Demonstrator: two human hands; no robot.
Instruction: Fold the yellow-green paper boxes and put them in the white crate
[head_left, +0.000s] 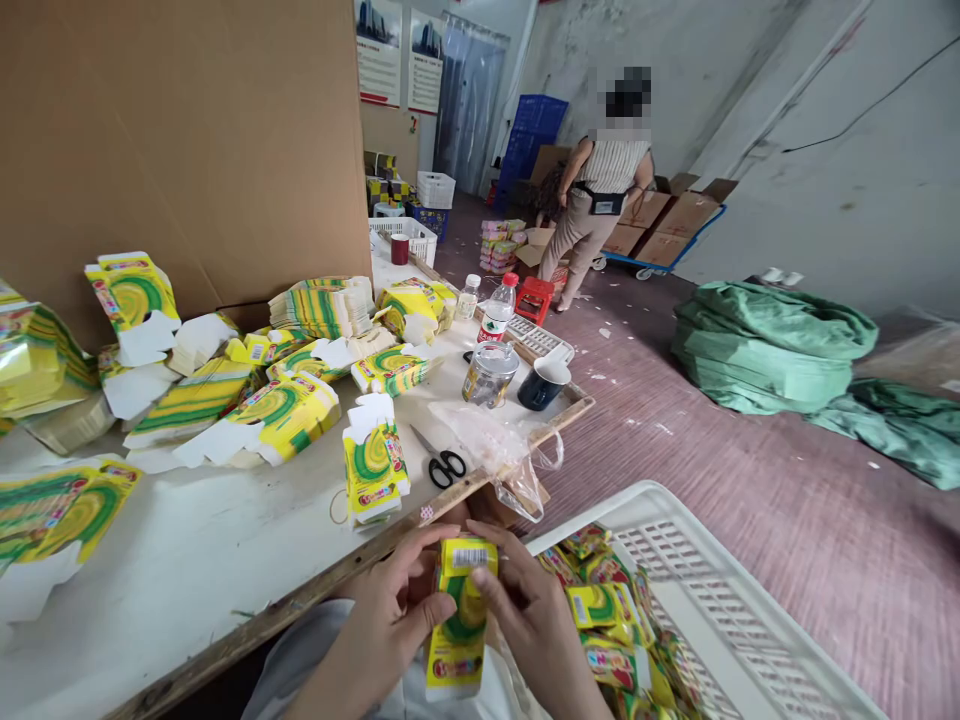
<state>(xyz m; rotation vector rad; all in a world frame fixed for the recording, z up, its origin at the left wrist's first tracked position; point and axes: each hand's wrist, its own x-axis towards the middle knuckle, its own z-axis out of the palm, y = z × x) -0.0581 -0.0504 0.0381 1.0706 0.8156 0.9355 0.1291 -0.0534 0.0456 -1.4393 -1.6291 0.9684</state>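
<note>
A small yellow and green printed carton [459, 625] is held upright between both hands, just off the table's near edge. My left hand [379, 630] grips its left side with the thumb on the front. My right hand [536, 625] holds the right side, fingers curled over the top flap with the barcode. Another upright carton [373, 470] stands on the white table [187, 560] just beyond my hands. Black-handled scissors [442, 462] lie to its right.
Stacks of flat and folded cartons [292, 410] cover the table's left and middle. A white plastic crate [720, 610] with filled packets sits lower right. A jar [489, 374], dark mug [544, 383] and bottle [498, 307] stand further along. A person [596, 195] stands by boxes; green sacks [772, 345] lie on the floor.
</note>
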